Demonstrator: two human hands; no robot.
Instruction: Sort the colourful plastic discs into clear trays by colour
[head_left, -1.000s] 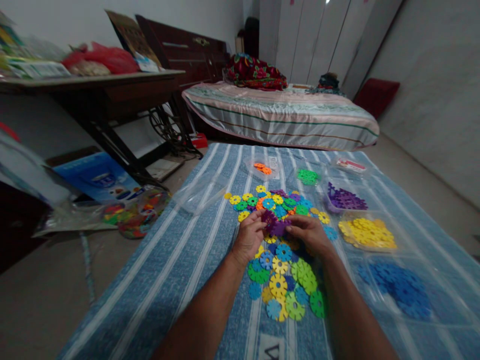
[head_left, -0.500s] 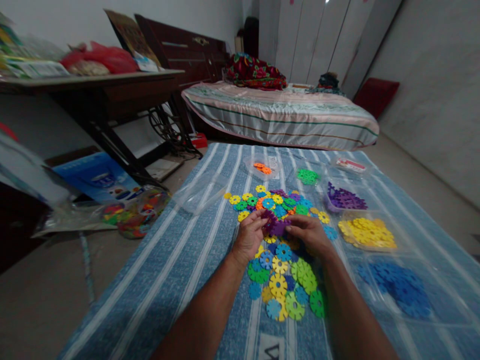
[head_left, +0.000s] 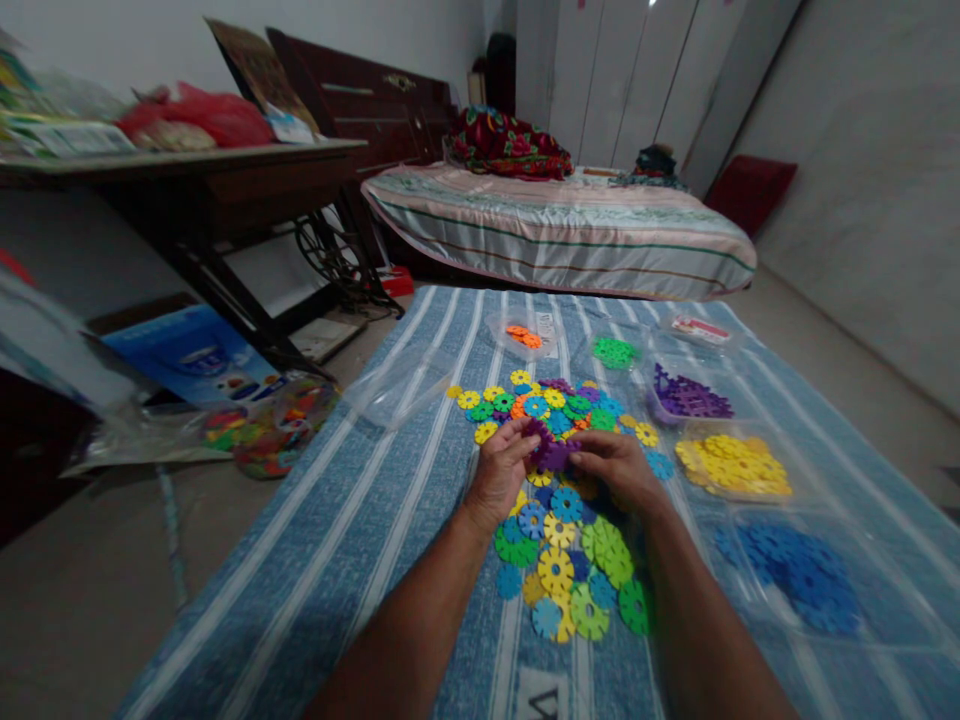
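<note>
Between my two hands are purple notched plastic discs (head_left: 555, 456), held over a loose pile of building discs. My left hand (head_left: 501, 470) is closed, thumb and fingers pinching the left part of the purple discs. From the other side my right hand (head_left: 616, 466) pinches their right edge; whether the discs are joined I cannot tell. Beneath and around lie yellow discs (head_left: 556, 569), green discs (head_left: 589, 611), blue discs (head_left: 566, 504) and a few orange ones, scattered and overlapping. Part of the pile is hidden by my hands.
To the right stand clear boxes with purple discs (head_left: 690, 396), yellow discs (head_left: 731, 465) and blue discs (head_left: 806, 580). Farther back are containers of orange discs (head_left: 523, 337) and green discs (head_left: 615, 352). An upright clear box (head_left: 401, 388) sits left of the pile on the striped cloth (head_left: 352, 480).
</note>
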